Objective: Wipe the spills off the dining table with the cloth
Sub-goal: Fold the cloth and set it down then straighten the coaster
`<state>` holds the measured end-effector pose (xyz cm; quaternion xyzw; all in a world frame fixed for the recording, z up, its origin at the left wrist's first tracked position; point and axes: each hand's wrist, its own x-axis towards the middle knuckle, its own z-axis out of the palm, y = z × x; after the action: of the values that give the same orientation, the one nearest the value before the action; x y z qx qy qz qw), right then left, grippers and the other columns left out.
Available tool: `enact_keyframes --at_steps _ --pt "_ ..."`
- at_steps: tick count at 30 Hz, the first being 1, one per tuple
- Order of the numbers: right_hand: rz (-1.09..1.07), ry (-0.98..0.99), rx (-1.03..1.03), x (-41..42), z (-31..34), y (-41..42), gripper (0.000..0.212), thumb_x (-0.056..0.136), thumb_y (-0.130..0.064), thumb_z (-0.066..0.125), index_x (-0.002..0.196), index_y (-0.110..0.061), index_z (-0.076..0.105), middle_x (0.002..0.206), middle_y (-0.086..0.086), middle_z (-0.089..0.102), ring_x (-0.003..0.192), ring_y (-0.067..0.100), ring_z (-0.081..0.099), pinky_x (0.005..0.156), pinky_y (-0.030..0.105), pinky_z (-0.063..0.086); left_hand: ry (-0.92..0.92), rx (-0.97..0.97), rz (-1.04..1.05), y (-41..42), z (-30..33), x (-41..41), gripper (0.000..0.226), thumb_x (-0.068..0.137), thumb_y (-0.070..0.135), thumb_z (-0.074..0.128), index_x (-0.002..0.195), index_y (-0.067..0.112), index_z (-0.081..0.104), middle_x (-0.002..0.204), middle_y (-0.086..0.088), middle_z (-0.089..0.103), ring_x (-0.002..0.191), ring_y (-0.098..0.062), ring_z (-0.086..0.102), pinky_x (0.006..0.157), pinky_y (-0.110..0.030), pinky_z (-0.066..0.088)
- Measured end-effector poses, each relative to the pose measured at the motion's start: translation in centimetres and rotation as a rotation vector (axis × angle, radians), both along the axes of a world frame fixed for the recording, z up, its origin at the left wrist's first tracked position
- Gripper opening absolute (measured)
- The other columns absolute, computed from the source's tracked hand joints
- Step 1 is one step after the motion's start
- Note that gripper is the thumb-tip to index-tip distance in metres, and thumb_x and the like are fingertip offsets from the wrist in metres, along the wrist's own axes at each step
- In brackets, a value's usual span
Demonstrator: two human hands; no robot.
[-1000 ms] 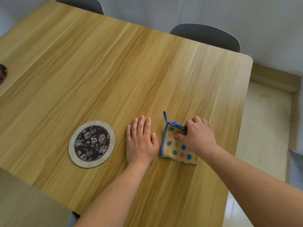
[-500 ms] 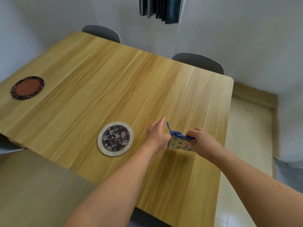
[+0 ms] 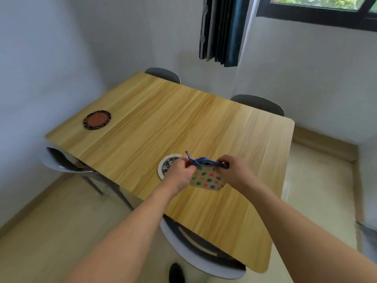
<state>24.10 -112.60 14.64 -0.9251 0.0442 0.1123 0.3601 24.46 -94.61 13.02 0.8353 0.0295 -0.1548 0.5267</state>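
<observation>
Cloth (image 3: 207,179) is hanging above the table (image 3: 155,119), pinched along its blue top edge by both hands, left hand (image 3: 180,174) and right hand (image 3: 234,172). Long axis runs left-right, dotted face toward the camera. Risk imo: it's still folded, so wiping could just smear.

Dotted, blue-edged cloth (image 3: 207,179) hangs, seemingly lifted, above wooden dining table (image 3: 163,123).

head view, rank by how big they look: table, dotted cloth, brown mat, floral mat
1. table
2. dotted cloth
3. brown mat
Floral mat: partly hidden by the left hand, so unsure against the brown mat.
</observation>
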Motion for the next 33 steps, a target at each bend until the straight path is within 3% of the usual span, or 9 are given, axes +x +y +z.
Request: enact_keyframes --at_steps 2,5,11,15,17,22,24,29,33 --pt "0.115 0.111 -0.014 0.1 0.2 1.8 0.017 0.086 -0.021 0.061 0.102 -0.015 0.059 0.095 0.003 0.059 0.086 0.020 0.054 0.069 0.028 0.041 -0.025 -0.033 0.071 1.9 0.7 -1.1 0.014 0.089 0.025 0.052 0.096 0.030 0.063 0.099 0.000 0.067 0.095 -0.014 0.060 0.083 -0.031 0.048" --pt "0.179 0.275 0.023 -0.4 -0.6 4.6 0.017 0.087 -0.023 0.063 0.097 -0.012 0.057 0.089 0.002 0.056 0.082 0.019 0.051 0.071 0.030 0.041 -0.055 -0.039 0.167 5.3 1.0 -1.6 0.014 0.096 0.022 0.052 0.086 0.030 0.059 0.087 0.008 0.060 0.082 -0.009 0.053 0.071 -0.023 0.041" --pt "-0.089 0.293 0.575 2.1 -0.9 13.1 0.014 0.089 -0.015 0.062 0.102 -0.012 0.063 0.094 0.005 0.068 0.080 0.016 0.062 0.076 0.031 0.052 -0.056 -0.059 0.281 14.6 1.8 1.0 0.010 0.096 0.026 0.051 0.090 0.020 0.057 0.089 0.001 0.057 0.087 -0.019 0.054 0.079 -0.036 0.044" --pt "-0.195 0.263 0.734 4.6 -0.7 20.7 0.013 0.091 -0.015 0.062 0.104 -0.011 0.061 0.091 0.006 0.070 0.083 0.023 0.068 0.081 0.039 0.057 -0.064 0.022 0.236 21.9 2.4 4.2 0.016 0.095 0.036 0.050 0.105 0.024 0.056 0.103 0.000 0.061 0.094 -0.020 0.059 0.081 -0.037 0.047" --pt "-0.242 0.245 0.781 6.1 -0.8 26.0 0.010 0.093 -0.014 0.059 0.103 -0.012 0.060 0.094 0.007 0.070 0.084 0.022 0.068 0.075 0.038 0.057 -0.050 0.055 0.240 26.8 2.5 6.2 0.021 0.095 0.037 0.050 0.109 0.023 0.057 0.105 -0.001 0.062 0.095 -0.021 0.060 0.080 -0.037 0.049" --pt "-0.269 0.186 0.778 9.2 -0.6 35.5 0.008 0.093 -0.017 0.057 0.100 -0.018 0.060 0.102 0.007 0.068 0.092 0.023 0.067 0.078 0.044 0.058 0.129 -0.241 0.347 35.7 1.3 8.9 0.008 0.093 0.018 0.055 0.096 0.017 0.062 0.092 -0.006 0.067 0.083 -0.023 0.063 0.072 -0.035 0.051" --pt "-0.246 0.203 0.760 10.1 -0.6 37.4 0.010 0.094 -0.019 0.057 0.104 -0.019 0.059 0.102 0.005 0.069 0.093 0.022 0.067 0.079 0.045 0.057 0.193 -0.272 0.374 37.8 0.0 9.7 0.008 0.093 0.015 0.054 0.094 0.016 0.061 0.088 -0.005 0.066 0.083 -0.024 0.062 0.072 -0.036 0.049" --pt "-0.269 0.257 0.756 14.9 -1.5 41.2 0.017 0.097 -0.024 0.051 0.113 -0.018 0.054 0.101 0.006 0.067 0.088 0.020 0.066 0.060 0.032 0.054 0.220 -0.212 0.338 40.8 -2.1 14.3 0.012 0.095 0.023 0.046 0.102 0.025 0.056 0.104 -0.006 0.066 0.095 -0.026 0.064 0.085 -0.048 0.053" --pt "-0.261 0.380 0.690 19.1 -3.4 44.4 0.021 0.100 -0.026 0.044 0.119 -0.019 0.049 0.100 0.007 0.067 0.087 0.021 0.067 0.059 0.033 0.056 0.211 -0.111 0.324 44.1 -3.1 18.2 0.012 0.099 0.029 0.042 0.105 0.029 0.052 0.103 -0.010 0.066 0.096 -0.029 0.065 0.088 -0.050 0.054"
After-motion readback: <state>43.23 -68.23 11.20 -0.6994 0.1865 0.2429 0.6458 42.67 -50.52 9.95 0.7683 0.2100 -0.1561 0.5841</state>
